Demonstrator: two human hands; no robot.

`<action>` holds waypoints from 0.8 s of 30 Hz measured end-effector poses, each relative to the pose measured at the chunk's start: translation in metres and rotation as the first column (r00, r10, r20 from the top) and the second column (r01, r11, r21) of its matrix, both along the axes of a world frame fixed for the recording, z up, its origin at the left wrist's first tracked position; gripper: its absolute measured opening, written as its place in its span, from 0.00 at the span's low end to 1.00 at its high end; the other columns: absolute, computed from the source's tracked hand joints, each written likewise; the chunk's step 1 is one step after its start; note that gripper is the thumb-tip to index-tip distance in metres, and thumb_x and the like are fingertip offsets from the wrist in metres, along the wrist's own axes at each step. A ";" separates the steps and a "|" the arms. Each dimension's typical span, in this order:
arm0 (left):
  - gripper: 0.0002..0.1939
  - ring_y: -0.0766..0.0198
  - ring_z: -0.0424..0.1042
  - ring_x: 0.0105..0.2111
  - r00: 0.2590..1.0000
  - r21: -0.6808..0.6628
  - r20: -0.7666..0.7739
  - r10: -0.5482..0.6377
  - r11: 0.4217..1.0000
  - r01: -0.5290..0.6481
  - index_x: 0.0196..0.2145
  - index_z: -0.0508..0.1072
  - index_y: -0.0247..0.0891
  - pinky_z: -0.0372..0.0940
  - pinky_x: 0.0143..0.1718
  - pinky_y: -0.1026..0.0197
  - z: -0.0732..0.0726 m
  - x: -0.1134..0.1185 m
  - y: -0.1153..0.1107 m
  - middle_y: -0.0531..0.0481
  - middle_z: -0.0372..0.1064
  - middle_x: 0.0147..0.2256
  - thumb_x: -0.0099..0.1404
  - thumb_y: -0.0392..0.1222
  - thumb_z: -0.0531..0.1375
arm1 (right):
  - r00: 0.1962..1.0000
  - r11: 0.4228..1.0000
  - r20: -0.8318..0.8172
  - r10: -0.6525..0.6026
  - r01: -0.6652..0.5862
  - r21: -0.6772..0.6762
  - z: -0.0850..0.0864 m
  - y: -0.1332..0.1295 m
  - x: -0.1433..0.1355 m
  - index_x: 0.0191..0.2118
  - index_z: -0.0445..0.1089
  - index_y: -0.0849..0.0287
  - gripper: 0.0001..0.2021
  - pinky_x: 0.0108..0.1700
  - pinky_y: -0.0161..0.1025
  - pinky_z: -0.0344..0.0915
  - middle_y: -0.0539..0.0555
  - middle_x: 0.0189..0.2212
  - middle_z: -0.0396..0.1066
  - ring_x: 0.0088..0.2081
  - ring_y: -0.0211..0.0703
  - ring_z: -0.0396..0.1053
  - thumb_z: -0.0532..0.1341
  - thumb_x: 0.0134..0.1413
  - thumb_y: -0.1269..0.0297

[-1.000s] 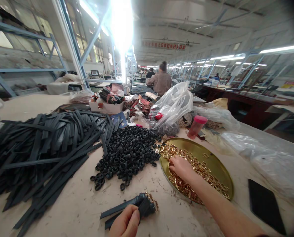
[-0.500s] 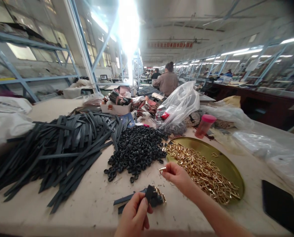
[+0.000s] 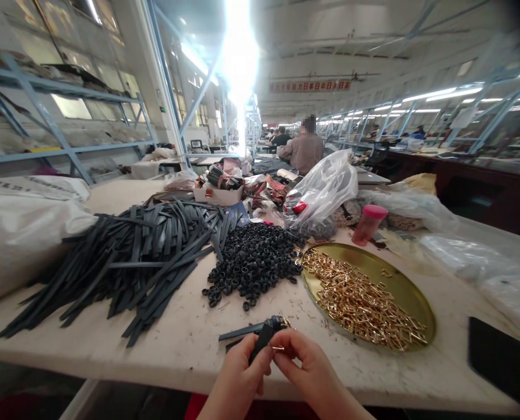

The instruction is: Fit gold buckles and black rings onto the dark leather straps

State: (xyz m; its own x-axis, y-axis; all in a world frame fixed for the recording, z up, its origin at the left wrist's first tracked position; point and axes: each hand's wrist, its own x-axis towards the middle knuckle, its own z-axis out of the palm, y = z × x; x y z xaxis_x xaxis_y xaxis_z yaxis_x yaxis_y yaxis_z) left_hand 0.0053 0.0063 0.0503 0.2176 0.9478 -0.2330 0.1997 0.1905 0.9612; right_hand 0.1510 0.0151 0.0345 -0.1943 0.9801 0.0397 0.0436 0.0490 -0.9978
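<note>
My left hand (image 3: 246,367) is closed around a black strap (image 3: 261,343), whose end sticks up between thumb and fingers. Pinched in my right hand (image 3: 301,359) is a small gold buckle (image 3: 278,348), held right against the strap; whether the strap passes through it I cannot tell. Just behind my hands lie straps fitted with gold buckles (image 3: 285,322), partly hidden. A heap of black loops (image 3: 253,262) sits farther back. To the right, a round gold tray (image 3: 397,274) bears a pile of gold buckles (image 3: 365,303).
Many loose black straps (image 3: 155,251) cover the table's left side, beside a white sack (image 3: 28,227). A pink-lidded jar (image 3: 369,224) stands behind the tray, near a clear plastic bag (image 3: 325,189). A dark flat phone-like slab (image 3: 500,356) lies at right. A person (image 3: 306,149) sits beyond.
My right hand has come from beside the tray down and left to my left hand, carrying the gold buckle. The camera view has shifted, showing more of the table's front edge.
</note>
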 end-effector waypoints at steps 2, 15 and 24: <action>0.17 0.73 0.55 0.14 1.000 0.040 -0.012 -0.012 0.999 0.012 0.30 0.63 0.35 0.50 0.15 0.69 -0.002 -0.003 -0.004 0.57 0.58 0.22 0.61 0.54 0.47 | 0.985 0.989 -0.160 -0.060 0.037 -0.143 0.002 -0.002 -0.002 0.28 0.71 0.58 0.06 0.27 0.34 0.60 0.46 0.18 0.66 0.23 0.36 0.63 0.65 0.42 0.62; 0.14 0.61 0.66 0.34 0.889 0.214 -0.421 -0.180 0.933 0.290 0.32 0.68 0.38 0.56 0.35 0.64 0.005 -0.008 -0.015 0.46 0.69 0.34 0.65 0.42 0.45 | 0.684 0.801 -0.619 -0.387 -0.083 -0.593 0.003 -0.018 -0.016 0.27 0.70 0.60 0.16 0.22 0.27 0.64 0.44 0.18 0.69 0.18 0.27 0.63 0.73 0.27 0.64; 0.13 0.64 0.64 0.26 0.910 0.110 -0.356 -0.212 0.958 0.267 0.28 0.66 0.38 0.56 0.28 0.66 0.014 -0.004 -0.015 0.50 0.66 0.26 0.63 0.42 0.46 | 0.802 0.895 -0.519 -0.295 0.041 -0.445 -0.007 -0.019 -0.014 0.25 0.70 0.61 0.14 0.19 0.27 0.59 0.44 0.16 0.66 0.15 0.27 0.60 0.71 0.31 0.59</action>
